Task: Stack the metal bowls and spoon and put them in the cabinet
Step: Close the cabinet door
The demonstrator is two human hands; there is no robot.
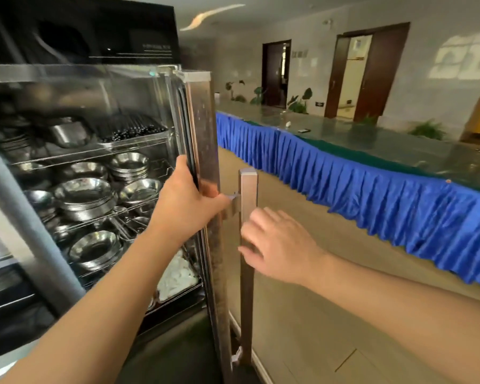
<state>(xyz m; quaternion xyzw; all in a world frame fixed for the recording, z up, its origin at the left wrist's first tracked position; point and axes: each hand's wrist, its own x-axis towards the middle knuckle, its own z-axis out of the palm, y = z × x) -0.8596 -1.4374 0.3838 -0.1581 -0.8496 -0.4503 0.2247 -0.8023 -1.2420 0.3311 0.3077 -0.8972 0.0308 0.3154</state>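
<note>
The steel cabinet (75, 76) stands at the left with its door (205, 128) swung out edge-on toward me. Wire shelves inside hold several stacks of metal bowls (85, 194) and a tray of dark utensils (130, 130). My left hand (186, 200) grips the edge of the door, thumb on the outer face. My right hand (277, 245) rests on the long vertical door handle (247, 261), fingers spread against it. Neither hand holds a bowl or a spoon.
A long table (399, 151) with a blue pleated skirt (372, 200) runs along the right, a small dark object (304, 130) lying on it. Tiled floor (316, 328) lies between cabinet and table. Potted plants and dark wooden doors line the far wall.
</note>
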